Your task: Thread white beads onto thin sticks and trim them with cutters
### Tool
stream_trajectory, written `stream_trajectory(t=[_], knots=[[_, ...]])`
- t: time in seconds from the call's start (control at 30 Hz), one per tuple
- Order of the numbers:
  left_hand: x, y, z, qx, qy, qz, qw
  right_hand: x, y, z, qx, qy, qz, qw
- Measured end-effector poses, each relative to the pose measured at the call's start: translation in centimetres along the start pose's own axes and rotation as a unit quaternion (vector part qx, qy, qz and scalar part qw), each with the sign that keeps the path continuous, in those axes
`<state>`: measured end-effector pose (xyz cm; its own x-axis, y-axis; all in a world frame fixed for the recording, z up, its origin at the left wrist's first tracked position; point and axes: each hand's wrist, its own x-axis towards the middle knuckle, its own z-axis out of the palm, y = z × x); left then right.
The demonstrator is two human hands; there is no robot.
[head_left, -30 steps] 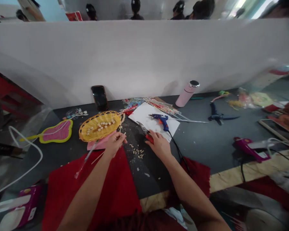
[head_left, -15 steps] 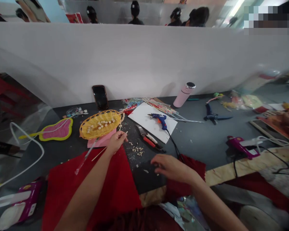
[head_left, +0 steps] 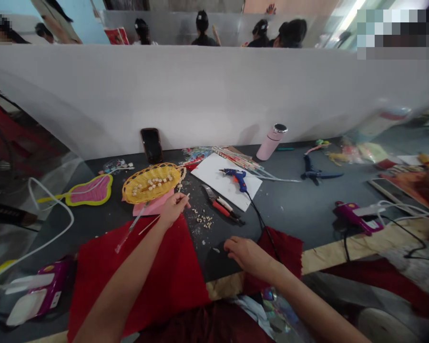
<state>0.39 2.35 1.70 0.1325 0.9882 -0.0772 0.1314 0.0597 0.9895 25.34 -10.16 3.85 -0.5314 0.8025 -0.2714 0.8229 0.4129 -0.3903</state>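
My left hand is closed around a thin pale stick; its tip shows beyond my fingertips and its long end lies back over the red cloth. Just behind this hand, a yellow woven basket holds several small pale pieces, with pink paper under its edge. Close to the table's front edge, my right hand rests low with fingers curled together; what they hold, if anything, is hidden. Between my hands lies a scatter of small cut bits, beside red-and-white-handled cutters.
A blue glue gun lies on a white board, its cord running toward me. Behind are wrapped sticks, a pink flask and a phone. Blue pliers lie right; a pink-and-yellow fan-shaped thing lies left.
My right hand's fingers have drawn together and come down at the table near its front edge. My left hand keeps the stick in about the same place. The view has shifted slightly.
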Motion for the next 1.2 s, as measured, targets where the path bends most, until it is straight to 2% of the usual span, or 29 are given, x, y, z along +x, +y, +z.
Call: stream_trajectory(t=[0.17,0.3,0.4,0.53,0.63,0.73,0.9,1.07,1.2], knots=[[-1.7,0.3,-0.3,-0.052,-0.032,-0.029,0.998,-0.7,0.0,0.7,-0.004,0.023,0.002,1.000],[-3.0,-0.3,0.4,-0.096,-0.058,-0.058,0.992,0.0,-0.3,-0.4,-0.001,0.043,-0.020,0.999],[-3.3,-1.0,0.9,-0.112,-0.061,-0.067,0.990,2.2,-0.6,-2.1,0.027,0.115,-0.036,0.992],[-3.3,-1.6,1.0,-0.118,-0.065,-0.062,0.989,7.1,-0.8,-3.7,0.016,0.197,-0.039,0.980],[-3.3,-1.6,0.7,-0.129,-0.064,-0.062,0.988,10.3,-0.8,-3.2,0.012,0.207,-0.049,0.977],[-3.5,-1.4,0.5,-0.140,-0.061,-0.060,0.986,11.9,-0.2,-2.2,0.017,0.215,-0.059,0.975],[-3.5,-1.1,0.4,-0.156,-0.077,-0.064,0.983,12.0,1.1,-2.3,0.039,0.252,-0.055,0.966],[-3.4,-1.2,0.2,-0.179,-0.080,-0.072,0.978,11.9,0.8,-2.6,0.056,0.303,-0.048,0.950],[-3.3,-1.1,0.1,-0.182,-0.073,-0.077,0.978,11.7,0.2,-1.7,0.046,0.298,-0.091,0.949]])
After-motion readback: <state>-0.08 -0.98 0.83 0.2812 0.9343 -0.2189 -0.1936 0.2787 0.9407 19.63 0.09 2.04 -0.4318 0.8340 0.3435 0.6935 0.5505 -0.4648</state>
